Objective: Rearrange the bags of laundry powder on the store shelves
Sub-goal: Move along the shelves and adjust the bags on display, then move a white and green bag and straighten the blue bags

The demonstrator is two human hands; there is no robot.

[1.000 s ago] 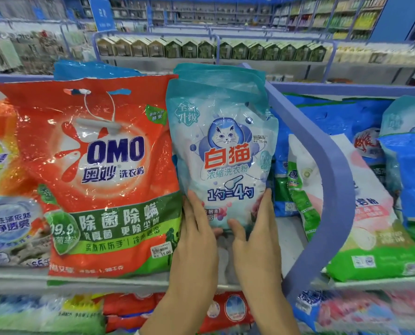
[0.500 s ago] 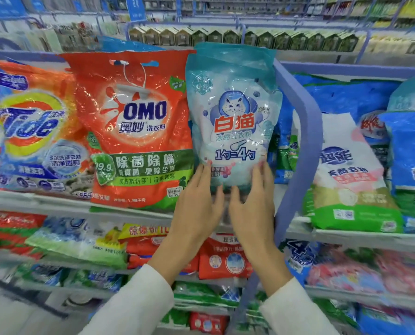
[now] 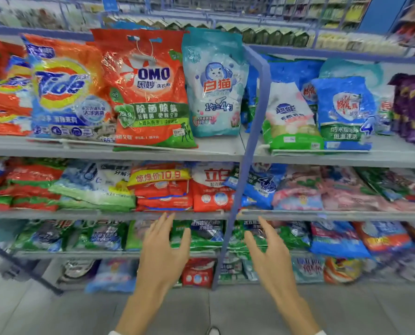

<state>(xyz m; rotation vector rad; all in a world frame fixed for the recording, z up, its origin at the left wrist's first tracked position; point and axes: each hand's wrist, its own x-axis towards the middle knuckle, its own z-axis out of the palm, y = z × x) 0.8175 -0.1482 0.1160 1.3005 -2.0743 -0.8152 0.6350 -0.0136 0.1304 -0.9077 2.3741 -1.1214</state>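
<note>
A pale teal bag with a cat picture (image 3: 213, 85) stands upright on the top shelf (image 3: 216, 147), between a red OMO bag (image 3: 148, 90) and the blue shelf upright (image 3: 255, 131). An orange and blue Tide bag (image 3: 66, 88) stands left of the OMO bag. My left hand (image 3: 164, 255) and my right hand (image 3: 270, 259) hang in front of the lower shelves, well below the cat bag. Both hands hold nothing and their fingers are spread.
Right of the upright stand a white and green bag (image 3: 288, 117), a blue bag (image 3: 344, 110) and purple bags (image 3: 412, 110). The lower shelves hold flat stacks of red bags (image 3: 163, 189), green bags and pink bags (image 3: 322, 189). Grey floor (image 3: 201, 310) lies below.
Both hands have let go of the cat bag and dropped down and back from the shelf. The bag stays standing on the top shelf. The camera has pulled back, showing more shelves.
</note>
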